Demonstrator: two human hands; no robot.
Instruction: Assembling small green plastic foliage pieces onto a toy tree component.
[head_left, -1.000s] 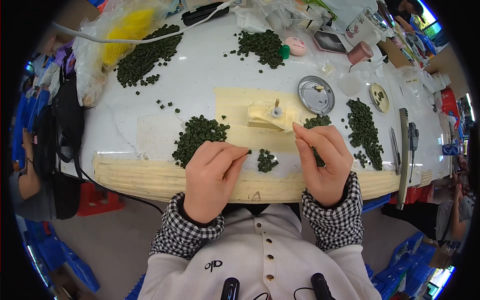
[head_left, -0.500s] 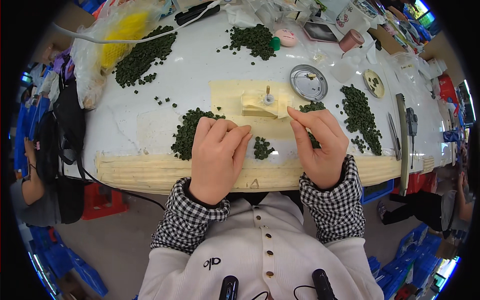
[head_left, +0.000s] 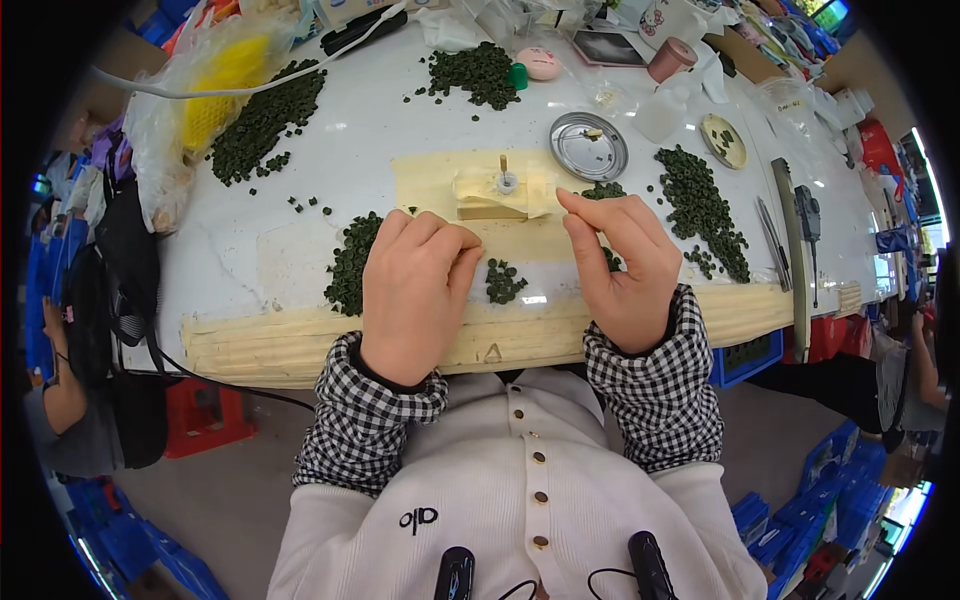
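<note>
A small block wrapped in cream tape sits on the white worktable, with an upright pin rising from a pale collar on top. To its near left is my left hand, thumb and fingers pressed together; whatever they pinch is hidden. My right hand hovers just right of the block, its fingers bent and a gap between thumb and forefinger, nothing visible there. A little cluster of dark green button-like pieces lies between the hands. Beside my left hand spreads a larger green pile, partly covered by it.
More green pieces form heaps at the far left, far middle and right. Behind my right hand lies a round metal lid. Tweezers rest at the right. A cream-taped edge runs along the table front.
The whole view has shifted, so the table appears slightly farther left and up. My right hand sits a little farther from the pin. My left hand keeps nearly the same pose.
</note>
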